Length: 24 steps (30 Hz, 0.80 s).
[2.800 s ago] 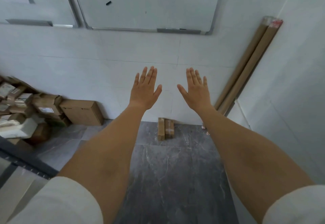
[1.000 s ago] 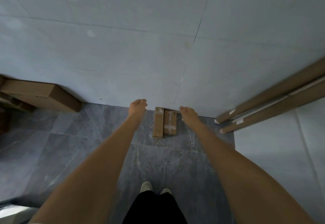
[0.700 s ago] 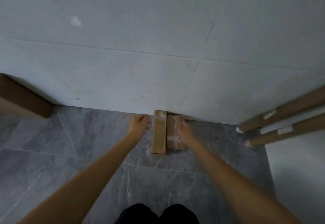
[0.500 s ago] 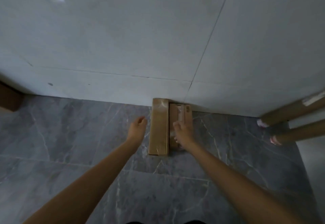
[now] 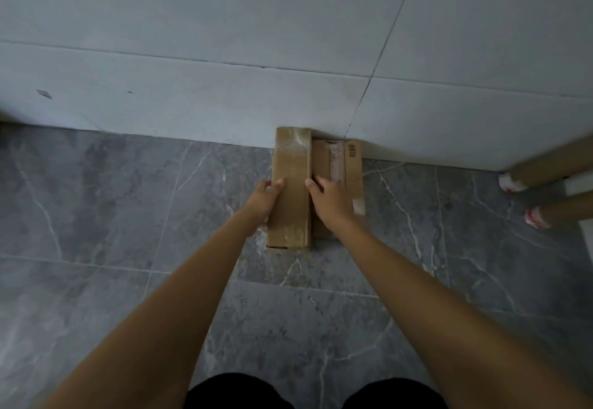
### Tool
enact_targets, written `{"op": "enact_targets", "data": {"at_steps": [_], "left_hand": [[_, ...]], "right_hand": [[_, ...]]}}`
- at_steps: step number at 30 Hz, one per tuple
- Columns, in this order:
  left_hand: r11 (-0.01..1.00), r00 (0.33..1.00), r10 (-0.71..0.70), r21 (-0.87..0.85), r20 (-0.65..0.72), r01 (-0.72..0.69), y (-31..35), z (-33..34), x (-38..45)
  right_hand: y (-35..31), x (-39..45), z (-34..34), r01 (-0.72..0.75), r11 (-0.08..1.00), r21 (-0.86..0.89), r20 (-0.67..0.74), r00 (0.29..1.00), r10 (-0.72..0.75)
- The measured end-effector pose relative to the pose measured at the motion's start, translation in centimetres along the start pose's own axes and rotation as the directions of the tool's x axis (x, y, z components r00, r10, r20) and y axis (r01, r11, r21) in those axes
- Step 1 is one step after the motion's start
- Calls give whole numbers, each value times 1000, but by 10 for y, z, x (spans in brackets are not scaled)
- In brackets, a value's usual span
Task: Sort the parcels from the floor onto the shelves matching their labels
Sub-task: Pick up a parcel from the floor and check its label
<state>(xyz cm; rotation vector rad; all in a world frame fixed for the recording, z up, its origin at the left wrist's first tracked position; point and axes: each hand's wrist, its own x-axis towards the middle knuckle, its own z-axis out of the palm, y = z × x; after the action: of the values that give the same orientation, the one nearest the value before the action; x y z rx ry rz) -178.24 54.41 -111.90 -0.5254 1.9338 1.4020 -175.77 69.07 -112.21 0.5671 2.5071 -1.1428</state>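
Note:
Two brown cardboard parcels lie side by side on the grey marble floor, against the white tiled wall. The left one is a long narrow taped parcel (image 5: 291, 164). My left hand (image 5: 264, 200) clasps its left side with the thumb on top. My right hand (image 5: 332, 199) presses its right side, thumb on the top edge, and lies over the flatter right parcel (image 5: 351, 160), which shows a printed barcode and a tape strip. The lower part of the right parcel is hidden under my right hand.
Two long cardboard tubes (image 5: 552, 171) with red-and-white taped ends lean in from the right, resting on the floor (image 5: 128, 216) near the wall's corner. My dark-clad knees show at the bottom edge.
I have bent down from standing with both hands raised and open. Both hands dropped to the floor and closed in on the narrow left parcel from either side.

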Motion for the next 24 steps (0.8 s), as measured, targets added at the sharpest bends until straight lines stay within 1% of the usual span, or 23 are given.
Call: {"op": "enact_targets", "data": {"at_steps": [2,7,10,12,14,15,18,20,22,24], "left_hand": [[1000,1000,13,17,-1,-13,-1,1,1],[995,993,96,23,-62,-95,-7,7,4],[993,991,114,20,-74,-113,-9,12,5],[995,992,100,16,-79,-99,-9,14,8],[997,994,74,6,-80,-74,-9,14,9],[998,995,57,1,-78,-58,-8,14,9],[1000,997,-5,-19,-82,3,-3,12,-9],[999,996,-28,-45,-88,25,8,8,-37],[993,994,-77,-92,-77,70,25,1,-76],[987,992,-113,-125,-62,105,48,-9,-120]], "right_hand": [[1,3,2,6,1000,-7,-11,1000,-6],[-3,2,4,24,987,-157,-37,999,-31],[-1,6,5,18,985,-174,-16,1000,-21],[-1,8,4,-5,986,-168,-1,1000,4],[-2,7,4,-21,991,-133,16,1000,24],[-4,5,4,-38,995,-90,32,999,41],[-13,-8,2,-116,980,159,110,989,99],[-31,-26,-6,-145,956,256,115,986,118],[-57,-52,-22,-171,943,284,111,983,145],[-89,-84,-46,-198,916,348,141,977,158]]}}
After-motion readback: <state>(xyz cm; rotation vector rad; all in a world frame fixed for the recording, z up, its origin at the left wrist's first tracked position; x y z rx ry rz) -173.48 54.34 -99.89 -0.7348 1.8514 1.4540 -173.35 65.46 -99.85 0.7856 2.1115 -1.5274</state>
